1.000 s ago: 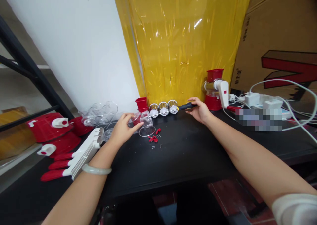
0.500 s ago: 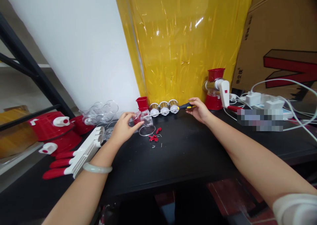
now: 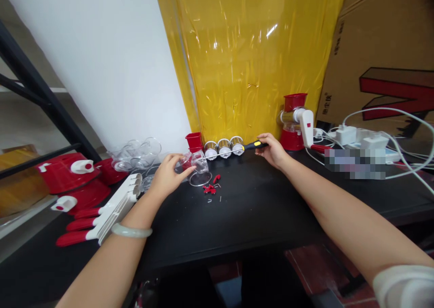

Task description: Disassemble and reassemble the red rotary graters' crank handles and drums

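Screwdriver [image 3: 251, 145] turned slightly, handle gripped by right hand [image 3: 272, 151], shaft pointing left to clear part [image 3: 201, 163] held by left hand [image 3: 170, 174].

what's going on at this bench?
A person's left hand grips a clear plastic part while the right hand holds a screwdriver pointed at it; tip contact isn't clear. Small red pieces and tiny metal bits lie nearby on the black table. Three metal drums line up behind the screwdriver.
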`<action>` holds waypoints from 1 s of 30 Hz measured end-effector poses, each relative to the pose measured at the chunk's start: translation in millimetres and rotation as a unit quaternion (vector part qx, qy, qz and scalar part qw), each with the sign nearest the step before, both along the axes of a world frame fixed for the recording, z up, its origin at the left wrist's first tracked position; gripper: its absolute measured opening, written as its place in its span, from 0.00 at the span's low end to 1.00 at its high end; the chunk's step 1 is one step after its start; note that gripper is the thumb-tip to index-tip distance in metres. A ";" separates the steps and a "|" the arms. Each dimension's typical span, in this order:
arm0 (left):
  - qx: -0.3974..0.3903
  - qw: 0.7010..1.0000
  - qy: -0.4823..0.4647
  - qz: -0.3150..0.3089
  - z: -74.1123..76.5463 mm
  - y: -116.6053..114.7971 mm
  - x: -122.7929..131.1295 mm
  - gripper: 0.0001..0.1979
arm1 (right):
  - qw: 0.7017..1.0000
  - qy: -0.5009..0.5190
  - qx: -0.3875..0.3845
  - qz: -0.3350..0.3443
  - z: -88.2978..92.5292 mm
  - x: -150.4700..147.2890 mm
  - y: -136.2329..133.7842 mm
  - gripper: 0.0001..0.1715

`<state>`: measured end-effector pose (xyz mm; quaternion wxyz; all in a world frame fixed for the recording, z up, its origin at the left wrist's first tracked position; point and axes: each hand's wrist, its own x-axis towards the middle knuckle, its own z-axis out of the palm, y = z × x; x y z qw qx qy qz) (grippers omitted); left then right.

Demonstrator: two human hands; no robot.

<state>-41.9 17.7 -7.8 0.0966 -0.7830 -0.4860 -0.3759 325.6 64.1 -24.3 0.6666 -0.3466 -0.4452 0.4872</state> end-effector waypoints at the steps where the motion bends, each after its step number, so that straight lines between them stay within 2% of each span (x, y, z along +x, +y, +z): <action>1: 0.000 1.000 0.001 0.000 0.1 -0.2 0.1 0.23 | 1.000 -0.007 -0.007 -0.011 -0.5 0.1 0.9 0.16; 5: 0.001 1.000 0.003 0.002 0.2 -0.2 0.4 0.22 | 0.994 -0.085 -0.014 -0.065 -4.3 1.7 7.3 0.26; 7: 0.002 1.000 0.002 0.000 -0.1 0.2 0.1 0.22 | 0.992 -0.105 -0.005 -0.070 -4.9 2.3 8.3 0.24; 11: 0.001 1.000 0.001 -0.002 -0.8 0.6 -0.6 0.22 | 0.999 -0.037 0.009 -0.036 -1.4 1.3 2.1 0.14; 15: -0.003 1.000 0.002 0.001 -0.8 0.3 -0.9 0.22 | 1.000 0.019 0.003 0.016 1.8 -0.3 -3.8 0.14; 17: -0.003 1.000 0.004 0.001 -0.6 0.2 -0.8 0.22 | 1.000 0.006 -0.016 0.002 1.3 -0.6 -2.0 0.16; 19: -0.002 1.000 0.004 0.002 -0.3 0.1 -0.4 0.22 | 0.999 -0.034 -0.022 -0.029 -0.6 -0.4 2.0 0.21; 21: -0.002 1.000 0.003 0.004 -0.1 -0.2 -0.1 0.23 | 0.995 -0.080 -0.006 -0.057 -2.9 0.0 5.7 0.25; 23: -0.002 1.000 0.001 0.004 0.0 -0.3 0.2 0.23 | 0.993 -0.095 0.013 -0.069 -4.4 0.4 7.1 0.24; 26: -0.003 1.000 -0.002 0.004 0.0 -0.2 0.2 0.23 | 0.998 -0.049 0.009 -0.043 -3.6 0.8 4.4 0.19; 30: -0.003 1.000 -0.001 0.000 -0.1 -0.5 0.0 0.23 | 1.000 0.003 0.003 0.016 -0.8 0.8 0.2 0.19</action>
